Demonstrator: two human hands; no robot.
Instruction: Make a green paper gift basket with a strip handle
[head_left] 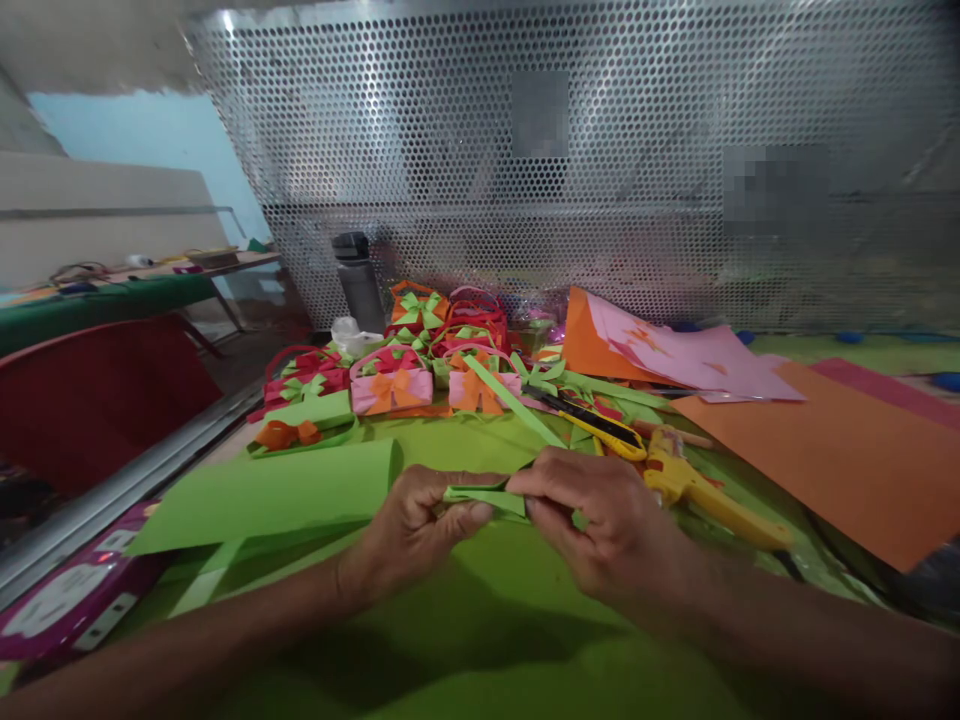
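Note:
Both my hands meet over the green table cover (480,650) and pinch a folded green paper strip (480,496). My left hand (420,525) grips its left end with closed fingers. My right hand (600,520) holds the right end, thumb and fingers pressed together. One long end of the strip (517,405) sticks up and away toward the paper baskets.
Several small paper baskets with bows (394,385) stand behind my hands. A yellow glue gun (705,495) and yellow-handled scissors (600,425) lie to the right. Orange (847,455) and pink (690,360) sheets lie at right, a green sheet (277,490) at left. A perforated metal screen (600,160) closes the back.

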